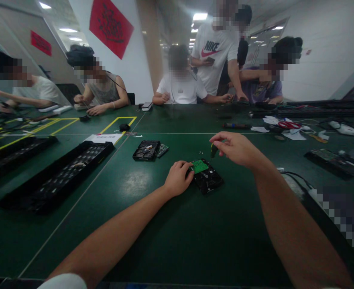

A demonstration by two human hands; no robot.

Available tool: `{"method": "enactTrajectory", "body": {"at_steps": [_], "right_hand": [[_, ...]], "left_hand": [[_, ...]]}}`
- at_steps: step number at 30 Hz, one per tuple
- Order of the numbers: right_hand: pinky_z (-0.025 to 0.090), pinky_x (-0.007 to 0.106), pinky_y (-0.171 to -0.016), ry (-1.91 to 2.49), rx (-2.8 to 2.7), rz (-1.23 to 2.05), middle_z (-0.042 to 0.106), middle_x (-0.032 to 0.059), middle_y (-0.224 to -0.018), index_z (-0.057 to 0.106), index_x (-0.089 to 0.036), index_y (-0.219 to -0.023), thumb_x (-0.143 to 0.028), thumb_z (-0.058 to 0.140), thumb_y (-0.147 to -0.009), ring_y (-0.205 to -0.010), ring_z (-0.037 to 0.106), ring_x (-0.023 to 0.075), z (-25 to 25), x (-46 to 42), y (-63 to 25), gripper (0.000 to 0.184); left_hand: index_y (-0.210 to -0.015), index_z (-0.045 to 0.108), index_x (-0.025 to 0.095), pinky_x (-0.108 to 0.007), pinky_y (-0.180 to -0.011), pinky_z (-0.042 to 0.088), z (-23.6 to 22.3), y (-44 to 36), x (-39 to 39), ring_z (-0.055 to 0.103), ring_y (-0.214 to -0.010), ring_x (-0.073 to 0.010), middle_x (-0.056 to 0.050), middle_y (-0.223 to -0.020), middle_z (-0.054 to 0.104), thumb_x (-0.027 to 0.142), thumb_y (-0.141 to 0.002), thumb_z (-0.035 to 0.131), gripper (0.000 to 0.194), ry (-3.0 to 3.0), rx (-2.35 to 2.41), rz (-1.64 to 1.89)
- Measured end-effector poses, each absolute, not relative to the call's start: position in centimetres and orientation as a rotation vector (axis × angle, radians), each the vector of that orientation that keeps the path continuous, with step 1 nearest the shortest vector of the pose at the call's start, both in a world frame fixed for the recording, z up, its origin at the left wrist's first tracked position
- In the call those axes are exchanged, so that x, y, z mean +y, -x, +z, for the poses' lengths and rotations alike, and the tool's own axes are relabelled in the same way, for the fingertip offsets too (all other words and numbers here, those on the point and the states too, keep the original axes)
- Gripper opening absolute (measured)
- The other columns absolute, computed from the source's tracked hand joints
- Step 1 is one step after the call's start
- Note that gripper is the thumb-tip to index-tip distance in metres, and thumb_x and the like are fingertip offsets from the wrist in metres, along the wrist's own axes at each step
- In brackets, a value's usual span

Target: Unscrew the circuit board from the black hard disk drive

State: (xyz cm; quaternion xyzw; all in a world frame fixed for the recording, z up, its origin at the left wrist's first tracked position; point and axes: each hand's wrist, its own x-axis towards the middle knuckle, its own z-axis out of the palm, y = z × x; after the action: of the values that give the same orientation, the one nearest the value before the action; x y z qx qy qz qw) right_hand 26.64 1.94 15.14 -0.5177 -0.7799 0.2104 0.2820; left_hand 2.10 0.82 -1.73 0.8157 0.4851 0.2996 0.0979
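White cloth of a sleeve edged in at seven o'clock, nearest the camera, with the bare left forearm reaching up from it. Taking the hard drive as the dial's centre, it lay flat on the green table, its green circuit board facing up. At nine o'clock the left hand curled its fingers over the drive's edge, touching it; whether it gripped, I could not tell. At one o'clock the right hand, apart from the left, pinched a dark, yellow-marked tool above the table. Tiny light bits lay towards twelve, a second drive and loose board at ten.
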Motion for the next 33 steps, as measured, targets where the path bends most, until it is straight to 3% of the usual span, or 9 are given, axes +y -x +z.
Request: {"method": "enactTrajectory", "body": {"at_steps": [3,8,15,19,24,28,33], "right_hand": [[0.053,0.028,-0.06,1.395,-2.01,0.622,0.078,0.0085,-0.098,0.069,-0.018,-0.11,-0.026,0.064,-0.097,-0.067,0.07,0.0165,14.95,2.04,-26.54,0.017],[0.056,0.028,-0.064,1.426,-1.953,0.711,0.076,0.0066,-0.082,0.067,-0.018,-0.107,-0.023,0.061,-0.099,-0.068,0.072,0.0174,14.51,2.34,-26.43,0.011],[0.05,0.028,-0.06,1.362,-2.084,0.581,0.074,0.0025,-0.081,0.074,-0.022,-0.095,-0.039,0.066,-0.098,-0.066,0.067,0.0169,14.77,2.23,-26.73,0.019],[0.05,0.028,-0.058,1.383,-1.998,0.665,0.077,0.0053,-0.092,0.072,-0.02,-0.1,-0.032,0.072,-0.093,-0.062,0.067,0.0158,15.1,1.91,-26.53,0.013],[0.055,0.029,-0.063,1.364,-1.97,0.747,0.074,0.005,-0.079,0.071,-0.019,-0.098,-0.027,0.07,-0.093,-0.068,0.07,0.0183,15.23,1.83,-26.31,0.009],[0.053,0.028,-0.063,1.316,-2.045,0.696,0.076,0.0047,-0.084,0.075,-0.021,-0.102,-0.028,0.068,-0.094,-0.07,0.07,0.0182,15.09,1.94,-26.62,0.014],[0.048,0.028,-0.061,1.335,-2.095,0.66,0.071,0.0023,-0.073,0.079,-0.023,-0.111,-0.027,0.062,-0.096,-0.066,0.067,0.0182,14.92,2.1,-27.07,0.023]], "left_hand": [[-0.132,0.065,0.023,-0.05,-0.106,0.05,-1.72,-2.12,0.8,0.06,-0.119,-0.0297,-0.012,-0.123,0.066,0.034,-0.101,0.058,0.034,-2.422,1.435,0.89],[-0.133,0.065,0.022,-0.05,-0.106,0.05,-1.65,-2.07,0.72,0.06,-0.119,-0.0299,-0.013,-0.124,0.065,0.035,-0.101,0.057,0.035,-2.423,1.423,0.891],[-0.133,0.065,0.022,-0.049,-0.106,0.05,-1.74,-2.12,0.77,0.06,-0.119,-0.0296,-0.012,-0.124,0.065,0.035,-0.102,0.057,0.035,-2.417,1.428,0.901],[-0.132,0.065,0.024,-0.05,-0.106,0.05,-1.67,-2.12,0.71,0.059,-0.12,-0.03,-0.012,-0.124,0.065,0.035,-0.102,0.057,0.034,-2.414,1.426,0.9],[-0.133,0.065,0.023,-0.05,-0.106,0.05,-1.58,-2.09,0.69,0.059,-0.12,-0.03,-0.012,-0.124,0.065,0.035,-0.102,0.057,0.035,-2.41,1.43,0.885],[-0.133,0.064,0.022,-0.05,-0.107,0.049,-1.5,-2.1,0.68,0.059,-0.12,-0.0301,-0.012,-0.124,0.065,0.034,-0.101,0.057,0.035,-2.412,1.42,0.881],[-0.132,0.065,0.023,-0.05,-0.107,0.05,-1.6,-2.09,0.73,0.06,-0.12,-0.0302,-0.012,-0.123,0.066,0.034,-0.101,0.058,0.034,-2.411,1.433,0.883]]}}
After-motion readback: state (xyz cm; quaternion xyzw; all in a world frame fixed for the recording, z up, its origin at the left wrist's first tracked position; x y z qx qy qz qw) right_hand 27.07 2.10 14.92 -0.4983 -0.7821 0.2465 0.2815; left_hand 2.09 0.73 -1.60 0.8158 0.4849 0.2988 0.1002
